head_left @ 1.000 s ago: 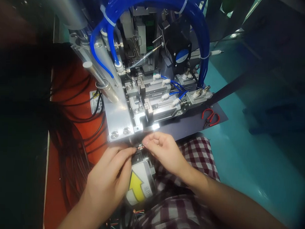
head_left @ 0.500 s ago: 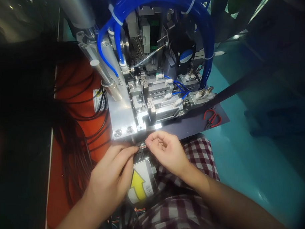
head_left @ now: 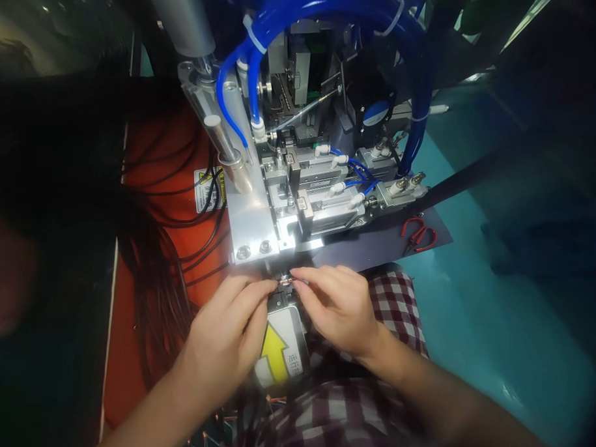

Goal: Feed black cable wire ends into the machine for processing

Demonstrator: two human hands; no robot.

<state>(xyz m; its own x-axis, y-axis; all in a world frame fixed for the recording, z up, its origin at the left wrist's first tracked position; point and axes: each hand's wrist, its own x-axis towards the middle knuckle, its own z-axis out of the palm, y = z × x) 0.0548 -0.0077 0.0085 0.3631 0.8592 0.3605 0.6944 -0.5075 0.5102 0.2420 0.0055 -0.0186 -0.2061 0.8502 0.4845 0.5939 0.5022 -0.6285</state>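
Note:
Thin wires [head_left: 286, 281] with reddish and pale strands lie between my fingertips, just in front of the metal machine [head_left: 322, 211]. My left hand [head_left: 226, 332] pinches them from the left, its thumb tucked under the forefinger. From the right, my right hand [head_left: 341, 306] has thumb and forefinger close around the other end. Below the fingertips is a white plate with a yellow arrow [head_left: 275, 353]. The exact wire tips are too small to make out.
Black cables [head_left: 153, 303] run over the orange surface [head_left: 126, 374] at left. Red-handled pliers [head_left: 417, 237] lie on a dark sheet [head_left: 365, 249] at right. Blue hoses [head_left: 325, 6] arch above the machine. A blurred hand [head_left: 5, 282] shows at the far left edge.
The whole view has shifted, so the machine appears further right. My right hand's fingers have straightened somewhat around the wires. The blurred hand at far left now shows more clearly.

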